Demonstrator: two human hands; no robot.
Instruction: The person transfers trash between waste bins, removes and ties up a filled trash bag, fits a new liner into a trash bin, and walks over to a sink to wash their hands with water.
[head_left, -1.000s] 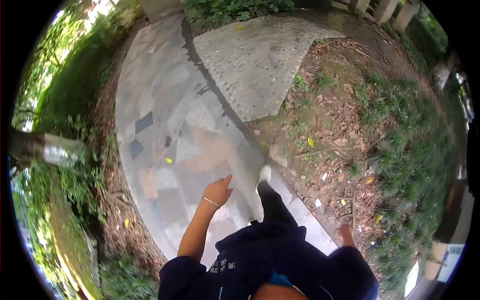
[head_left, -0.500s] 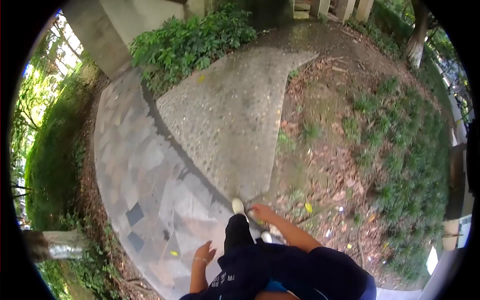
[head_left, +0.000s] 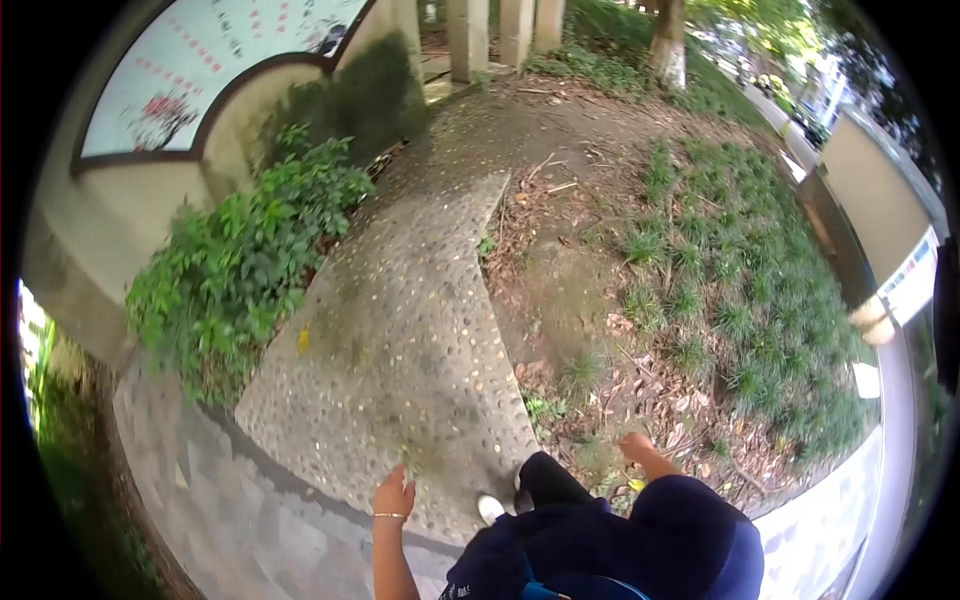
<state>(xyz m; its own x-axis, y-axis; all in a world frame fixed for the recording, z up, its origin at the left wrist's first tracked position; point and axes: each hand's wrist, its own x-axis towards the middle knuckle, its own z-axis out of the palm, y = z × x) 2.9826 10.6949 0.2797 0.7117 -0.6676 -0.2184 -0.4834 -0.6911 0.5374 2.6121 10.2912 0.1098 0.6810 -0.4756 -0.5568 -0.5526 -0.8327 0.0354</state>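
Note:
Hanging by my side over the pebbled path, my left hand (head_left: 394, 494) has a bracelet (head_left: 389, 515) at its wrist. Its thumb stands apart from the fingers and it holds nothing. Out to the right is my right hand (head_left: 634, 446), above the leaf-strewn ground; it looks loosely open, with nothing visible in it, though its fingers are small and blurred. Neither hand touches anything. Between them, a white shoe (head_left: 490, 509) rests on the pebbled path (head_left: 400, 340), below my dark trouser leg (head_left: 553, 483).
A leafy bush (head_left: 250, 260) borders the path on the left, beneath a wall with a framed sign (head_left: 230, 70). Grass tufts (head_left: 750, 300) and dry leaves lie to the right. Ahead stand pillars (head_left: 468, 40) and a tree trunk (head_left: 668, 45). Smooth paving (head_left: 240, 500) runs at lower left.
I have stepped from the paving onto the pebbled path, and the view has turned right and lifted. The framed sign now shows. My left arm has swung forward; my right hand sits farther right.

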